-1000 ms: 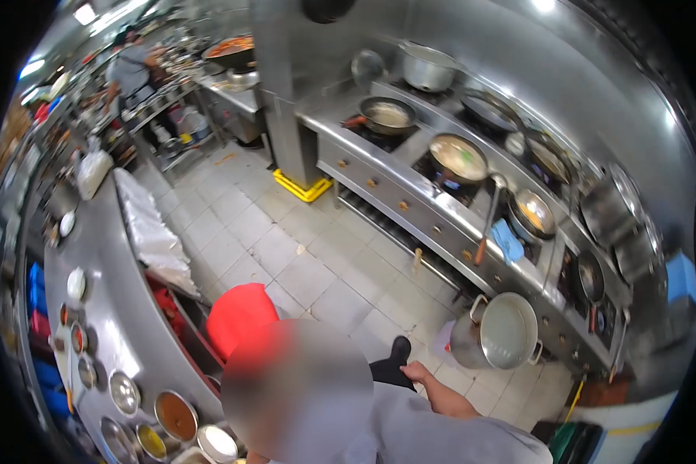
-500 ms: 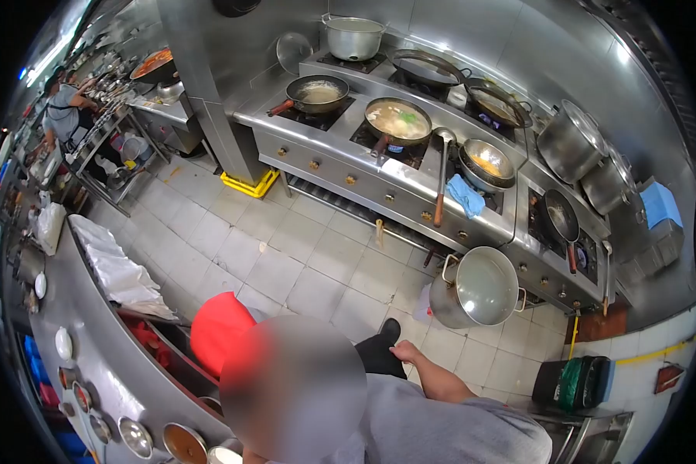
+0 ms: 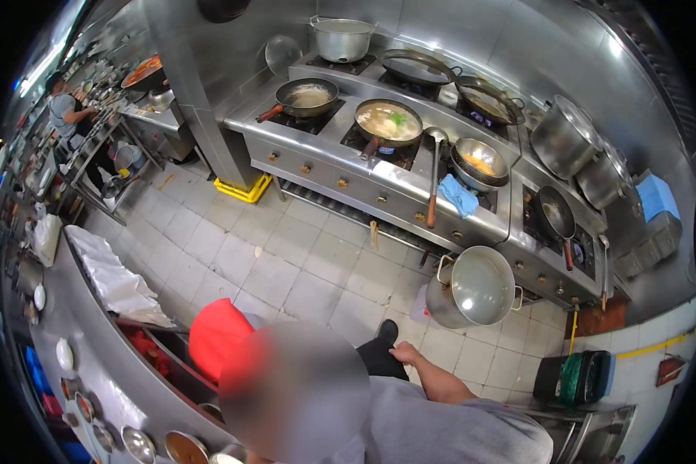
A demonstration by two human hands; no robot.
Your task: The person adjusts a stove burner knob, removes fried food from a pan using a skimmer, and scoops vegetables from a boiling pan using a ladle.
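My right hand (image 3: 403, 353) hangs low beside my black-trousered leg, fingers curled in and nothing visible in them. Only a sliver of skin on my left side shows at the bottom edge, next to a bowl of something white (image 3: 226, 458); the blurred head area hides the fingers there. Close by on the curved steel counter (image 3: 93, 325) stand a bowl of brown-orange contents (image 3: 185, 448) and a metal bowl (image 3: 138, 446). The nearest thing ahead of my right hand is a big two-handled stockpot (image 3: 445, 301) of cloudy liquid, apart from the hand.
The steel stove (image 3: 325, 166) bears a pan of soup with greens (image 3: 388, 121), a wooden-handled ladle (image 3: 433, 179), a blue cloth (image 3: 458, 196) and lidded pots (image 3: 561, 143). A bin (image 3: 572, 379) stands right. A co-worker (image 3: 66, 116) works far left. Tiled floor (image 3: 294, 251) lies between counter and stove.
My view has turned slightly, so the stove and pans sit a little further left. The co-worker's arm position has changed. My right hand stays curled by my leg.
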